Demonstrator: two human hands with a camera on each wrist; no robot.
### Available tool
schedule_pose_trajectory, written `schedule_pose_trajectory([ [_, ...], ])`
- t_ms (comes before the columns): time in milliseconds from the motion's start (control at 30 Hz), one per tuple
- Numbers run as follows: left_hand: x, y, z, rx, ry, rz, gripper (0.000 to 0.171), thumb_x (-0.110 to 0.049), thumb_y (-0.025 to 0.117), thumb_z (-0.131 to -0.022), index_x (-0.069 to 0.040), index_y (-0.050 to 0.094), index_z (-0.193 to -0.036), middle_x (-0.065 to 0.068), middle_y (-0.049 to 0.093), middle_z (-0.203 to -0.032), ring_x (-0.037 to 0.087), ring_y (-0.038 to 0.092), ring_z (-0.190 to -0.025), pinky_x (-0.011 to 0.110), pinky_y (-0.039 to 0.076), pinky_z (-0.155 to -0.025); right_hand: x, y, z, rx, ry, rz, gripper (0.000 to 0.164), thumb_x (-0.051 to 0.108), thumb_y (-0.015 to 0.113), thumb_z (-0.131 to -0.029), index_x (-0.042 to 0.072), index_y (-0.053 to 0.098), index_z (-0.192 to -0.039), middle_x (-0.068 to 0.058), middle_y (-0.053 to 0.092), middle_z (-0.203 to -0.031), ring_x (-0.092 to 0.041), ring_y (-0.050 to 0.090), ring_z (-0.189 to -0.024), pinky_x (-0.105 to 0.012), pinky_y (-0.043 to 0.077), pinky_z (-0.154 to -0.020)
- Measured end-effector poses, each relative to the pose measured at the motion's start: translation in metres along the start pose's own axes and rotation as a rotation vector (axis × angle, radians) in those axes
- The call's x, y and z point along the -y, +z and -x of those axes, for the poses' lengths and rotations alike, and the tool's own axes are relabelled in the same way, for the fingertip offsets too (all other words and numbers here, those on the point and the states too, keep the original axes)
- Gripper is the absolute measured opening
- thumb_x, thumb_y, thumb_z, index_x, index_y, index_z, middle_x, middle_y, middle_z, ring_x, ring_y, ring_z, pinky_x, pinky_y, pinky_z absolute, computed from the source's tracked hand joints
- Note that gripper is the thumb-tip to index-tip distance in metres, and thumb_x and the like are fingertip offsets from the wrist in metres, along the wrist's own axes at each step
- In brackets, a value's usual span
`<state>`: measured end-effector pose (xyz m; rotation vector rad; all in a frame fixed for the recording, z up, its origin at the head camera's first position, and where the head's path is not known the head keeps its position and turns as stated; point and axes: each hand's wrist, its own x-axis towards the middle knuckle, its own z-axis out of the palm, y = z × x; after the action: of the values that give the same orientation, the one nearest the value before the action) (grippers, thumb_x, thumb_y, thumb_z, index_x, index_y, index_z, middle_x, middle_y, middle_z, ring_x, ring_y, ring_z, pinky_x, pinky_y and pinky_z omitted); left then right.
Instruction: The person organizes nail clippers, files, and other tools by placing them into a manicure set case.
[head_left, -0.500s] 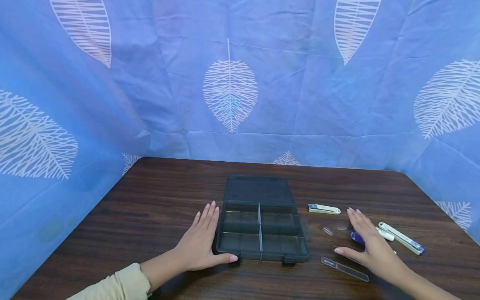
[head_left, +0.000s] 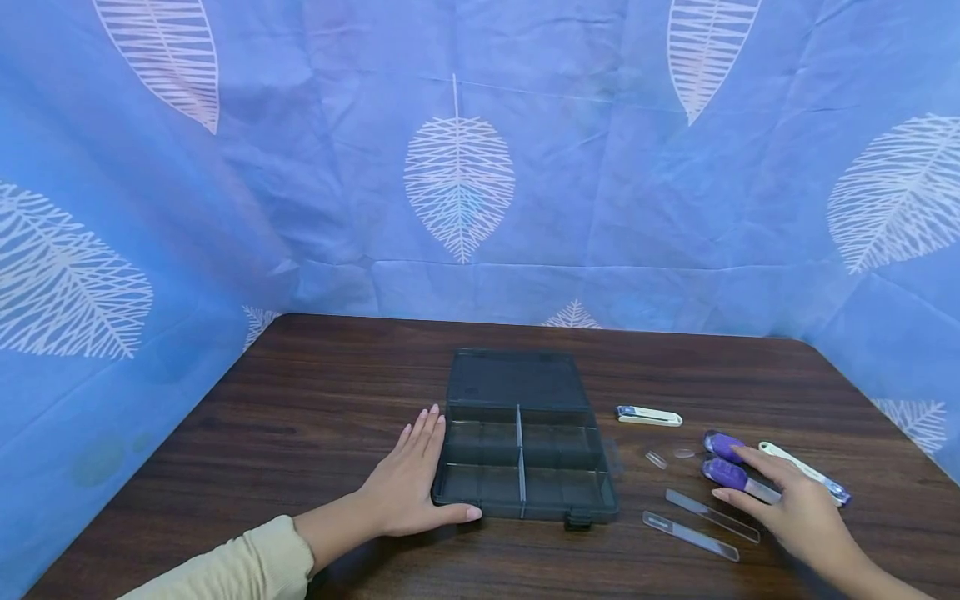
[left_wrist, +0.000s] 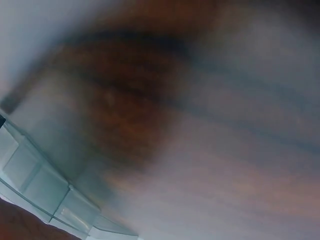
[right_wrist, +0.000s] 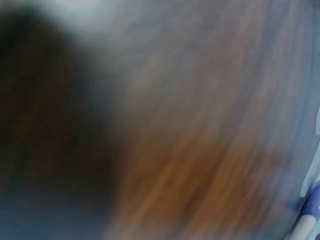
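Observation:
A dark translucent organizer box (head_left: 522, 492) lies with its lid (head_left: 517, 379) folded back, showing several bare compartments. My left hand (head_left: 405, 483) rests along its left side, fingers extended and thumb at the front edge. In the left wrist view the box (left_wrist: 50, 190) is at the lower left. Over on the right, my right hand (head_left: 802, 508) is over two small purple bottles resembling nail polish, the upper bottle (head_left: 723, 443) and the lower bottle (head_left: 724, 473), which has a white cap. Thumb and index finger are spread around the lower one. A purple bottle (right_wrist: 313, 202) edges into the right wrist view.
One nail clipper (head_left: 649, 416) lies right of the lid, another nail clipper (head_left: 806, 473) beyond the right hand. Two nail files, an upper file (head_left: 712, 516) and a lower file (head_left: 690, 536), lie between box and right hand. Small clear pieces (head_left: 656, 460) sit near the bottles.
My right hand has shifted right and toward me, its fingers now bent over the bottles, uncovering them and the upper file. The left hand has slid slightly right along the box.

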<state>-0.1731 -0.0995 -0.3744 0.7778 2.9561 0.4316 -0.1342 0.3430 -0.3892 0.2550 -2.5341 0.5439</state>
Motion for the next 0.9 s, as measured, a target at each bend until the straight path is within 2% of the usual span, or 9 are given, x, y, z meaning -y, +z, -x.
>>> schedule_pose_trajectory([
  [67, 0.000, 0.000, -0.001, 0.005, -0.001, 0.000, 0.113, -0.077, 0.047, -0.075, 0.000, 0.009, -0.148, 0.017, 0.002, -0.156, 0.029, 0.003, -0.145, 0.048, 0.015, -0.116, -0.004, -0.003, 0.003, 0.010, 0.046, 0.016, 0.059, 0.022, 0.085, -0.060, -0.008, 0.064, -0.106, -0.036, 0.061, -0.101, -0.053, 0.058, -0.086, -0.044, 0.048, -0.057],
  [233, 0.000, 0.000, -0.001, 0.014, -0.002, -0.009, 0.113, -0.078, 0.046, -0.075, 0.000, 0.009, -0.148, 0.017, 0.002, -0.156, 0.029, 0.002, -0.145, 0.048, 0.015, -0.116, -0.016, -0.005, 0.009, 0.034, 0.099, 0.068, 0.048, 0.022, 0.084, -0.061, -0.005, 0.069, -0.098, -0.032, 0.065, -0.095, -0.049, 0.059, -0.081, -0.040, 0.048, -0.055],
  [333, 0.000, 0.000, 0.000, 0.014, 0.000, -0.012, 0.113, -0.077, 0.046, -0.075, 0.001, 0.009, -0.148, 0.017, 0.002, -0.156, 0.030, 0.003, -0.145, 0.047, 0.016, -0.116, -0.019, -0.007, 0.011, 0.071, 0.133, 0.104, 0.044, 0.023, 0.083, -0.064, -0.004, 0.069, -0.096, -0.032, 0.065, -0.094, -0.049, 0.060, -0.079, -0.051, 0.046, -0.058],
  [367, 0.000, 0.000, 0.000, 0.014, 0.001, -0.012, 0.113, -0.077, 0.046, -0.075, 0.001, 0.010, -0.148, 0.018, 0.003, -0.156, 0.030, 0.004, -0.145, 0.047, 0.016, -0.115, -0.020, -0.008, 0.011, 0.086, 0.147, 0.115, 0.044, 0.024, 0.082, -0.065, -0.004, 0.069, -0.096, -0.032, 0.065, -0.093, -0.046, 0.061, -0.076, -0.050, 0.046, -0.057],
  [433, 0.000, 0.000, 0.000, 0.011, 0.001, -0.011, 0.113, -0.077, 0.047, -0.075, 0.001, 0.010, -0.148, 0.018, 0.003, -0.156, 0.030, 0.004, -0.145, 0.047, 0.017, -0.115, -0.021, -0.010, 0.011, 0.121, 0.181, 0.135, 0.041, 0.025, 0.080, -0.069, -0.004, 0.069, -0.096, -0.026, 0.067, -0.086, -0.028, 0.061, -0.067, -0.040, 0.045, -0.055],
  [500, -0.001, 0.000, 0.000, 0.014, -0.001, -0.008, 0.112, -0.076, 0.047, -0.075, 0.001, 0.010, -0.148, 0.018, 0.003, -0.156, 0.030, 0.005, -0.145, 0.047, 0.017, -0.115, -0.023, -0.011, 0.011, 0.159, 0.211, 0.148, 0.039, 0.025, 0.078, -0.072, -0.004, 0.069, -0.097, -0.019, 0.067, -0.079, -0.012, 0.052, -0.059, -0.032, 0.040, -0.053],
  [567, -0.001, -0.001, 0.000, 0.018, -0.001, -0.002, 0.112, -0.076, 0.047, -0.075, 0.001, 0.010, -0.148, 0.018, 0.003, -0.156, 0.031, 0.005, -0.145, 0.047, 0.017, -0.115, -0.025, -0.013, 0.010, 0.189, 0.226, 0.152, 0.037, 0.025, 0.077, -0.074, -0.003, 0.069, -0.097, -0.012, 0.066, -0.076, -0.003, 0.039, -0.057, -0.026, 0.033, -0.051],
  [767, -0.001, -0.001, 0.001, 0.019, 0.003, 0.008, 0.112, -0.075, 0.048, -0.076, 0.002, 0.011, -0.148, 0.018, 0.004, -0.156, 0.031, 0.005, -0.145, 0.047, 0.017, -0.115, -0.032, -0.013, 0.009, 0.202, 0.203, 0.137, 0.021, 0.017, 0.076, -0.074, 0.005, 0.072, -0.090, -0.011, 0.067, -0.079, 0.003, 0.045, -0.060, -0.027, 0.038, -0.052],
  [900, -0.002, -0.001, 0.001, 0.016, 0.003, 0.009, 0.111, -0.075, 0.048, -0.076, 0.002, 0.011, -0.148, 0.018, 0.004, -0.156, 0.031, 0.005, -0.145, 0.047, 0.017, -0.115, -0.035, -0.015, 0.007, 0.210, 0.186, 0.124, 0.013, 0.011, 0.075, -0.074, 0.007, 0.071, -0.085, 0.001, 0.061, -0.069, 0.007, 0.034, -0.055, -0.021, 0.029, -0.050],
])
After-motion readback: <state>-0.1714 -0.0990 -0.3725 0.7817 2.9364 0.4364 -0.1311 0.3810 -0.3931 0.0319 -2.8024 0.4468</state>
